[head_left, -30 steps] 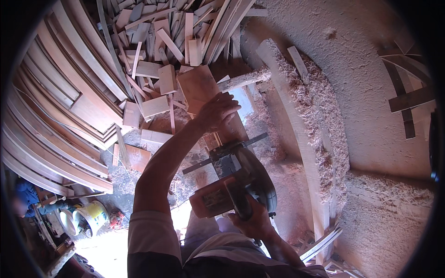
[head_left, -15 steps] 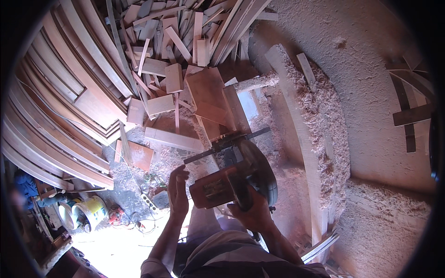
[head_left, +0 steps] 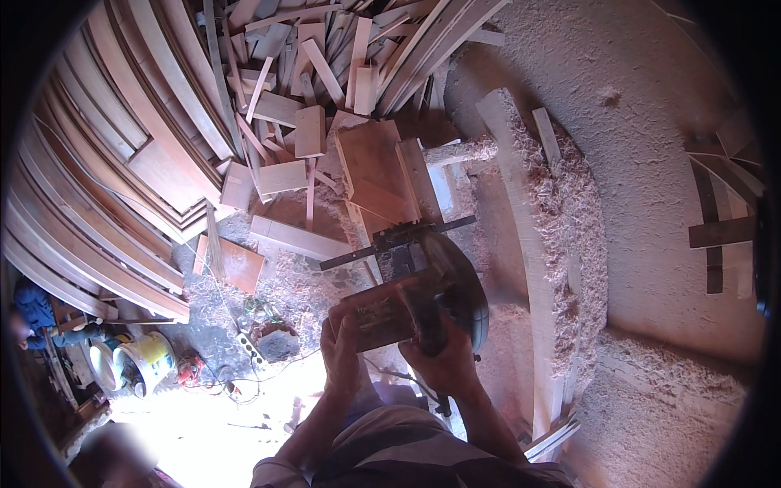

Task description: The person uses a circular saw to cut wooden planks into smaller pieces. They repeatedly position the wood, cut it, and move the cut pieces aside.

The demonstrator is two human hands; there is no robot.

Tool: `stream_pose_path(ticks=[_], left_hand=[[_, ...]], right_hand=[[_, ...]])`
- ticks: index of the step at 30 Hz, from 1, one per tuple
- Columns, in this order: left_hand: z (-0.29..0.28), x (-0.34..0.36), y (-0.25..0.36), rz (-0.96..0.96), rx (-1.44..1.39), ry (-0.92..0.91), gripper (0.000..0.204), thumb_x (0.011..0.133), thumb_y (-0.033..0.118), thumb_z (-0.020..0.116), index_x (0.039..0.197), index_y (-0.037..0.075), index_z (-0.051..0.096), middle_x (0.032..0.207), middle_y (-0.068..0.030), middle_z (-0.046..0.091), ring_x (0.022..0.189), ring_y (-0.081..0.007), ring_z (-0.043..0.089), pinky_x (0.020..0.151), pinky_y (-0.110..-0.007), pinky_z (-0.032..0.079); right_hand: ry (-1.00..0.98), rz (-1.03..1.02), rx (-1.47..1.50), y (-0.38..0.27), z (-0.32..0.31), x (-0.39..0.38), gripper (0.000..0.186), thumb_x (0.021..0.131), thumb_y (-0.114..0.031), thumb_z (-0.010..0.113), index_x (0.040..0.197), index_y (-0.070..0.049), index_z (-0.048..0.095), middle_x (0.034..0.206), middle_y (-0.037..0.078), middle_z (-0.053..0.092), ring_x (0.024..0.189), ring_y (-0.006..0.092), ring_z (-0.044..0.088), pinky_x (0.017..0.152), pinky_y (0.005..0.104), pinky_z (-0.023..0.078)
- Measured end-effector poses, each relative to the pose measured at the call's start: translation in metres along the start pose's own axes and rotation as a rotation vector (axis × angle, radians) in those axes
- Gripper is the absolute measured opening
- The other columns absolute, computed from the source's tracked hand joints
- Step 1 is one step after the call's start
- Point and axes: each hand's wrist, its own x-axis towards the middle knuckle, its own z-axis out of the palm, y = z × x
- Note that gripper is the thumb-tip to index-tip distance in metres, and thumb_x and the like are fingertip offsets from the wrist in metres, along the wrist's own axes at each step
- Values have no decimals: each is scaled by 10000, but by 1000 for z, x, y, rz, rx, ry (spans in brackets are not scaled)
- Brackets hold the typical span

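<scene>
A circular saw (head_left: 374,315) with a dark rounded guard is held up in front of my body. Its thin metal guide bar (head_left: 345,259) sticks out sideways at the front. My right hand (head_left: 446,364) wraps round the saw's rear handle. My left hand (head_left: 343,362) grips the outer end of the motor housing, thumb lying on top and the other fingers partly hidden. Beyond the saw stands an open wooden box shape (head_left: 373,154) among offcuts. The saw's blade is hidden from this view.
Long boards (head_left: 122,154) are stacked at left, and a heap of offcuts (head_left: 301,65) lies ahead. A shavings-covered beam (head_left: 521,211) runs along the right. Buckets (head_left: 145,362), a power strip (head_left: 249,348) and cables lie lower left. Another person (head_left: 110,459) is at the lower left edge.
My left hand, open beside the saw before, has moved onto the motor housing and closed on it. A person has come into view at the lower left. My right hand keeps its hold.
</scene>
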Motion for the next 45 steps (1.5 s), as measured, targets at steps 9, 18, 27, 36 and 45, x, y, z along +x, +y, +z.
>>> stream_pose_path(ticks=[9, 18, 27, 36, 45], left_hand=[[11, 19, 14, 35, -46, 8, 369, 1073, 309, 619, 1304, 28, 559, 1165, -43, 600, 1105, -119, 553, 1001, -329, 448], [14, 39, 16, 96, 7, -13, 393, 1077, 362, 599, 1301, 39, 614, 1236, -67, 586, 1168, -154, 540, 1048, -347, 429], [10, 69, 15, 156, 63, -11, 357, 1118, 357, 509, 1298, 69, 621, 1209, -81, 629, 1138, -172, 623, 997, -365, 517], [22, 114, 40, 267, 53, -30, 374, 1129, 342, 482, 1341, 56, 594, 1237, -96, 661, 1142, -174, 656, 998, -366, 542], [75, 142, 127, 785, 78, -239, 578, 1054, 449, 626, 1421, 22, 498, 1356, -98, 576, 1237, -174, 575, 1075, -373, 472]], right_hand=[[2, 3, 22, -12, 2, 21, 473, 812, -146, 834, 1223, 0, 652, 996, 122, 719, 924, 224, 711, 838, 383, 564], [38, -89, -2, -11, 6, 38, 514, 815, -170, 832, 1258, 10, 643, 1007, 161, 738, 947, 273, 741, 857, 407, 576], [22, -64, -11, -25, 7, 65, 470, 819, -202, 827, 1197, 9, 645, 973, 178, 743, 904, 304, 750, 822, 427, 576], [41, -115, -11, -43, 13, 108, 444, 828, -198, 817, 1186, 4, 649, 939, 154, 742, 860, 263, 738, 793, 405, 575], [139, -656, 330, -66, -17, 135, 429, 828, -54, 799, 1229, -9, 652, 956, 47, 705, 865, 115, 646, 780, 282, 529]])
